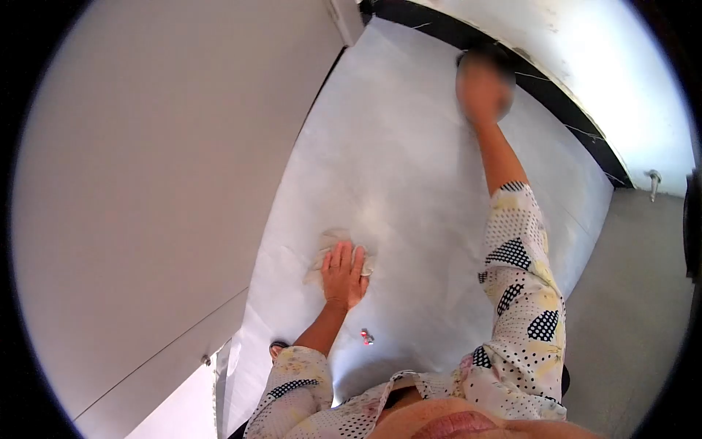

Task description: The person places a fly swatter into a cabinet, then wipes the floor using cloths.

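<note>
We are resting our left hand (344, 279), fingers outstretched, on a cloth (333, 235) beneath; a small red thing (367, 336) is lying nearby. Our right hand (484, 89) is appearing too blurred to tell its grip.

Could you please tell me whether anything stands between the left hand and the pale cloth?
Nothing visible does: the left hand lies directly on the pale cloth, which is against the light surface. The small red item sits below the hand in the picture, apart from the cloth.
</note>
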The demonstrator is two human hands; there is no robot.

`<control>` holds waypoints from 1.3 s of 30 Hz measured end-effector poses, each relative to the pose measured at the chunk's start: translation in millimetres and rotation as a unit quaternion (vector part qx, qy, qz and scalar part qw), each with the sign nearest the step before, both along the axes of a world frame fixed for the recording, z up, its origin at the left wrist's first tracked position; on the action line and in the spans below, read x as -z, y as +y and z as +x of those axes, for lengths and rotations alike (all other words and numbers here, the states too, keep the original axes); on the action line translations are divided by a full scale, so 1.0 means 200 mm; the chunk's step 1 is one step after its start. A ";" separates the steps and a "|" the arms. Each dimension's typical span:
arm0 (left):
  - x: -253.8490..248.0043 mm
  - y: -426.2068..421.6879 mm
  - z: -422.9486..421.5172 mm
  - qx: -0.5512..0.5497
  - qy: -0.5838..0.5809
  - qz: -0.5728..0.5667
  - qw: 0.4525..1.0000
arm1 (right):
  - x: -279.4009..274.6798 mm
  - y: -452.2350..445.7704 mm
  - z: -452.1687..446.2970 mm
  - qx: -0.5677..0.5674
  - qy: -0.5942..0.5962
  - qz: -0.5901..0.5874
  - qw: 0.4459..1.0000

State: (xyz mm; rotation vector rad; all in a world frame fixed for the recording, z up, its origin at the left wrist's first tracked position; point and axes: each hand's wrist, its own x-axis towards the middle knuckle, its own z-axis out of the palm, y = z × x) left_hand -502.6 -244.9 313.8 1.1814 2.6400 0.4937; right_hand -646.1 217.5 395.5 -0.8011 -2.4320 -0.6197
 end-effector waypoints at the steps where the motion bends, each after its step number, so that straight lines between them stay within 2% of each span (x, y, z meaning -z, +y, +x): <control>1: -0.08 0.02 -0.05 0.004 -0.004 -0.011 1.000 | -0.08 -0.05 -0.15 -0.005 -0.018 -0.027 0.999; 4: -0.21 0.04 -0.13 0.008 -0.002 0.042 0.999 | -0.24 -0.16 -0.48 -0.019 -0.076 -0.099 0.992; 6: -0.24 0.00 -0.17 0.012 -0.017 0.036 0.999 | -0.12 -0.28 -0.54 -0.170 0.003 -0.074 0.983; 7: -0.24 -0.04 -0.18 0.014 -0.026 0.018 0.999 | -0.10 -0.43 -0.55 -0.163 -0.063 -0.114 0.978; 8: -0.23 -0.09 -0.20 0.017 -0.036 -0.001 0.999 | -0.01 -0.52 -0.55 -0.208 -0.122 -0.173 0.955; 9: -0.19 -0.14 -0.22 0.012 -0.026 -0.008 1.000 | 0.00 -0.72 -0.49 -0.216 -0.134 -0.184 0.949; 10: -0.13 -0.21 -0.25 0.006 -0.017 -0.016 1.000 | 0.05 -0.89 -0.41 -0.319 -0.012 -0.152 0.935; 11: -0.06 -0.27 -0.27 0.001 -0.008 -0.023 1.000 | -0.02 -1.10 -0.33 -0.284 -0.111 -0.203 0.931; 12: 0.02 -0.32 -0.28 0.008 -0.002 -0.028 1.000 | 0.17 -1.16 -0.24 -0.307 -0.173 -0.258 0.899; 13: 0.09 -0.37 -0.30 0.013 -0.010 -0.035 0.999 | 0.34 -1.27 -0.08 -0.355 -0.088 -0.245 0.898; 14: 0.16 -0.42 -0.31 0.017 -0.019 -0.042 0.999 | 0.28 -1.44 0.06 -0.320 -0.175 -0.222 0.904; 16: 0.31 -0.47 -0.34 0.015 -0.034 -0.054 0.998 | 0.43 -1.60 0.32 -0.364 -0.171 -0.265 0.876; 20: 0.54 -0.59 -0.33 -0.022 -0.005 -0.095 0.995 | 0.56 -1.69 0.64 -0.343 -0.314 -0.464 0.754; 21: 0.59 -0.63 -0.30 -0.026 0.014 -0.096 0.995 | 0.60 -1.61 0.75 -0.288 -0.249 -0.591 0.711; 23: 0.66 -0.64 -0.18 -0.030 0.032 -0.087 0.995 | 0.67 -1.35 1.05 -0.162 -0.096 -0.796 0.575; 24: 0.69 -0.62 -0.10 -0.031 0.032 -0.077 0.996 | 0.60 -1.18 1.18 -0.067 -0.050 -0.760 0.644; 25: 0.70 -0.57 -0.02 -0.031 0.032 -0.068 0.997 | 0.49 -1.00 1.30 -0.039 0.000 -0.698 0.715; 26: 0.69 -0.51 0.05 -0.026 0.021 -0.073 0.997 | 0.49 -0.72 1.43 -0.018 0.076 -0.665 0.743; 27: 0.69 -0.45 0.11 -0.023 0.028 -0.063 0.997 | 0.51 -0.44 1.55 0.043 0.110 -0.576 0.809; 28: 0.69 -0.40 0.18 -0.022 0.036 -0.054 0.998 | 0.47 -0.23 1.63 0.028 0.155 -0.508 0.847; 29: 0.68 -0.35 0.26 -0.021 0.043 -0.045 0.998 | 0.51 0.00 1.74 0.046 0.206 -0.497 0.841; 30: 0.68 -0.29 0.36 -0.022 0.049 -0.038 0.998 | 0.65 0.31 1.91 0.057 0.175 -0.426 0.886; 32: 0.66 -0.18 0.54 -0.023 0.060 -0.023 0.998 | 0.59 0.24 1.93 0.232 0.075 -0.271 0.931; 33: 0.66 -0.12 0.63 -0.022 0.066 -0.002 0.998 | 0.56 0.16 1.90 0.315 0.021 -0.186 0.931; 35: 0.66 -0.01 0.76 -0.020 0.077 0.042 0.996 | 0.58 0.12 1.83 0.177 -0.010 -0.167 0.970; 37: 0.62 0.07 0.74 -0.021 0.074 0.011 0.997 | 0.73 -0.01 1.68 -0.009 -0.039 -0.159 0.986; 38: 0.60 0.09 0.69 -0.022 0.073 -0.004 0.997 | 0.70 -0.23 1.56 -0.016 -0.103 -0.157 0.982; 39: 0.60 0.09 0.60 -0.024 0.072 -0.013 0.997 | 0.73 -0.42 1.45 -0.058 -0.092 -0.187 0.976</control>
